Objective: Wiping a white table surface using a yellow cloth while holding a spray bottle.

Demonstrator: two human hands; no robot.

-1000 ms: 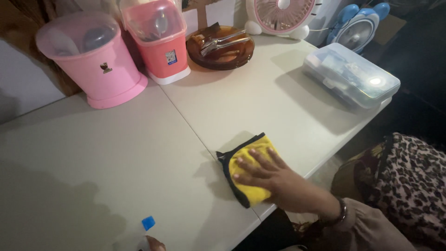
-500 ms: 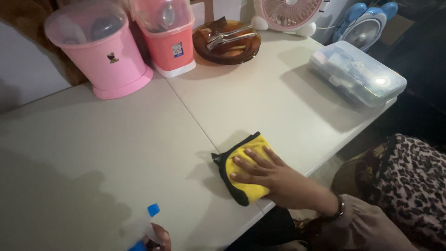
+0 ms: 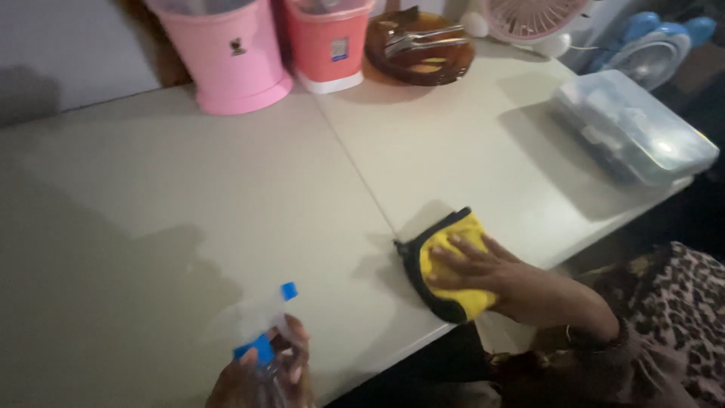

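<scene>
A right hand (image 3: 502, 276) presses flat on a yellow cloth (image 3: 449, 264) at four o'clock on the white table (image 3: 226, 189); at seven o'clock, the left hand (image 3: 264, 378) grips a blue-nozzled spray bottle (image 3: 268, 344).

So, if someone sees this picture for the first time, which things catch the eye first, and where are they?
The yellow cloth with a dark edge stands out most, lying near the front edge of the pale table under the flat right hand. At the bottom, the left hand holds a clear spray bottle with a blue nozzle. At the back stand a pink bucket and a red container.
</scene>
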